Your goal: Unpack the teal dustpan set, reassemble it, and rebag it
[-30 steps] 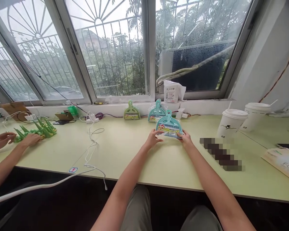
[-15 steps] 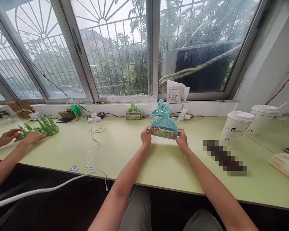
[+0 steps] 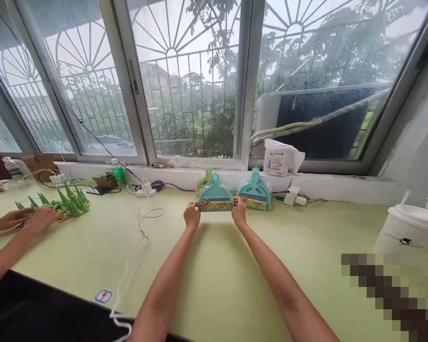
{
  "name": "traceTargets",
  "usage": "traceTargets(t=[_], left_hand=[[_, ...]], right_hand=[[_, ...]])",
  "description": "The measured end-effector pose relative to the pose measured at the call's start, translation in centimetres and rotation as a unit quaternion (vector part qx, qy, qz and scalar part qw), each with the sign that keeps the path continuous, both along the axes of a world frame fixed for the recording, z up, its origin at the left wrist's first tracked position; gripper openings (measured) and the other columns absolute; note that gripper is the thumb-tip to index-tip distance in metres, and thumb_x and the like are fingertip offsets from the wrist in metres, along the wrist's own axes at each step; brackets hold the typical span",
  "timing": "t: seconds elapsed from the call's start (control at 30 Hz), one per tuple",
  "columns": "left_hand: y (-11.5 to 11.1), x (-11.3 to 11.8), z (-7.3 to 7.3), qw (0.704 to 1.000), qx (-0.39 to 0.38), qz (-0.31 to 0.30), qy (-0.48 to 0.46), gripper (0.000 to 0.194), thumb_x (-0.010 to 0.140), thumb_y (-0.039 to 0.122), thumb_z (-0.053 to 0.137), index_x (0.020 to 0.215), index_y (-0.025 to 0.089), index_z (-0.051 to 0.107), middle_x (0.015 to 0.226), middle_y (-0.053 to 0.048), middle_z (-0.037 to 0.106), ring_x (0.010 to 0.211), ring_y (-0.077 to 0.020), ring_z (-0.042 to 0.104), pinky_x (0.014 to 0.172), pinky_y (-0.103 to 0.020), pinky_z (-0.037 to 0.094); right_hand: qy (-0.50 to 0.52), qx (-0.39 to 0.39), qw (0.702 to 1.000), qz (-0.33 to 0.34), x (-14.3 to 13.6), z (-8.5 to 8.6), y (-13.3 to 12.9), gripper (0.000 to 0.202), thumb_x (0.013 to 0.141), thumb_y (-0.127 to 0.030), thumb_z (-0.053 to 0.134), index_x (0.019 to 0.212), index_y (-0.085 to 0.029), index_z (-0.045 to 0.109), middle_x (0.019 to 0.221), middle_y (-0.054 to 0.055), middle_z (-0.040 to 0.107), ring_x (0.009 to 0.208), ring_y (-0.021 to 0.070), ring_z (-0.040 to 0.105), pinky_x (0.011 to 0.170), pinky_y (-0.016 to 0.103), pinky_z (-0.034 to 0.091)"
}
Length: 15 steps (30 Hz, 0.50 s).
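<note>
Between my two hands stands a teal dustpan-and-brush set (image 3: pixel 216 195) with a printed label, held upright by its lower corners. My left hand (image 3: pixel 191 215) grips its left corner and my right hand (image 3: pixel 239 212) its right corner. Behind it, partly covered, a yellow-green dustpan set (image 3: pixel 204 179) leans near the wall. Just right of my right hand stands another teal dustpan set (image 3: pixel 256 191) in clear plastic wrap.
A white package (image 3: pixel 277 160) sits on the sill. White lidded cups (image 3: pixel 406 228) stand at the right, near a pixelated patch. White cables (image 3: pixel 141 228) trail across the table (image 3: pixel 214 275). At left, another person's hands (image 3: pixel 39 221) touch green spiky pieces (image 3: pixel 69 202).
My hands have carried the teal dustpan set to the left, from before the other teal set to before the yellow-green one. The camera view has shifted too.
</note>
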State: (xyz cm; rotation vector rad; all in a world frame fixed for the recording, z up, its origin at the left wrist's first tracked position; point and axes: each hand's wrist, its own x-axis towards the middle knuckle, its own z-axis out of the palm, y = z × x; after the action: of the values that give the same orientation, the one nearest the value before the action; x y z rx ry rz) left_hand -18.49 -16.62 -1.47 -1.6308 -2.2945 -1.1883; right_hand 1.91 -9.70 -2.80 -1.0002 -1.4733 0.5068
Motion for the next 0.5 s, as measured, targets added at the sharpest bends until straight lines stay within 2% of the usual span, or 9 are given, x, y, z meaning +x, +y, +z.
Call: traceTargets(t=[0.13, 0.23, 0.4, 0.5], left_hand=[[3.5, -3.7, -0.7, 0.999, -0.045, 0.023, 0.014, 0.028, 0.089, 0.033, 0.055, 0.112, 0.023, 0.069, 0.097, -0.009, 0.071, 0.095, -0.0249, 0.065, 0.078, -0.031, 0.046], [6.4, -5.3, -1.7, 0.998, -0.055, 0.022, 0.002, 0.030, 0.089, 0.034, 0.054, 0.112, 0.022, 0.070, 0.094, -0.011, 0.072, 0.097, -0.0282, 0.065, 0.080, -0.034, 0.046], [12.0, -6.1, -2.8, 0.998, -0.010, 0.008, -0.067, 0.029, 0.091, 0.029, 0.050, 0.110, 0.019, 0.069, 0.093, -0.013, 0.073, 0.092, -0.0282, 0.066, 0.082, -0.036, 0.046], [14.7, -6.0, -3.4, 0.991, 0.048, -0.037, -0.115, 0.040, 0.087, 0.019, 0.052, 0.127, 0.017, 0.058, 0.095, -0.011, 0.072, 0.092, -0.0246, 0.066, 0.085, -0.034, 0.047]], right_hand=[[-0.059, 0.004, 0.997, -0.040, -4.5, -0.9, 3.6, 0.019, 0.073, -0.016, 0.050, 0.091, -0.022, 0.048, 0.093, 0.008, 0.062, 0.087, 0.0247, 0.061, 0.079, 0.035, 0.047], [-0.106, -0.017, 0.991, -0.082, -6.4, -1.5, 5.5, 0.021, 0.075, -0.012, 0.048, 0.094, -0.021, 0.049, 0.101, 0.011, 0.061, 0.093, 0.0267, 0.061, 0.079, 0.035, 0.046], [-0.208, -0.068, 0.964, -0.153, -8.3, -1.5, 8.2, 0.017, 0.085, -0.016, 0.048, 0.101, -0.020, 0.051, 0.107, 0.015, 0.061, 0.089, 0.0283, 0.065, 0.069, 0.034, 0.046], [-0.225, -0.065, 0.954, -0.189, -8.9, -1.4, 9.7, 0.021, 0.088, -0.018, 0.047, 0.108, -0.021, 0.051, 0.113, 0.015, 0.060, 0.098, 0.0293, 0.064, 0.070, 0.034, 0.047]])
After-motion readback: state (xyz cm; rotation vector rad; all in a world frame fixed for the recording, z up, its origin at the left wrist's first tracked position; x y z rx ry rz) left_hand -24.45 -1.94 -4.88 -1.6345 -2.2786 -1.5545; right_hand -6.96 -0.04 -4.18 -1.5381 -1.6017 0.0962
